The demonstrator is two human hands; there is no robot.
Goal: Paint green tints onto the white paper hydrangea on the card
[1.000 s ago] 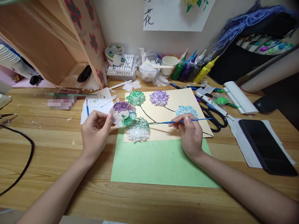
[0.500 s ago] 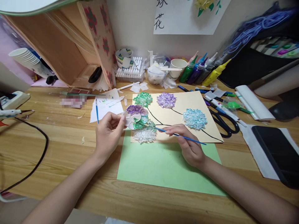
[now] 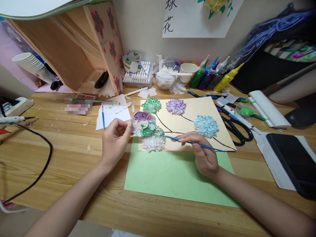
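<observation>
My left hand (image 3: 117, 140) pinches the edge of a small paint palette (image 3: 138, 126) smeared with purple, teal and green. My right hand (image 3: 201, 153) grips a thin blue paintbrush (image 3: 185, 141), its tip close to the palette's green paint. Below them lies a cream card (image 3: 180, 126) with black stem lines. On it sit a green paper flower (image 3: 151, 105), a purple flower (image 3: 176, 106) and a light-blue flower (image 3: 206, 125). Partly behind the brush and palette is a flower white in front and green at the back (image 3: 153, 144). Green paper (image 3: 177, 174) lies under the card's front.
At right are black-handled scissors (image 3: 238, 131), loose markers and a phone (image 3: 292, 161). Paint bottles (image 3: 204, 75), a paper cup (image 3: 188, 73) and a box of white pens (image 3: 138, 79) line the wall. A second brush (image 3: 103, 118) and a glue gun (image 3: 17, 119) lie left.
My right hand has moved slightly right, drawing the brush tip back a little from the palette's green paint. The left hand and palette stay nearly still.
</observation>
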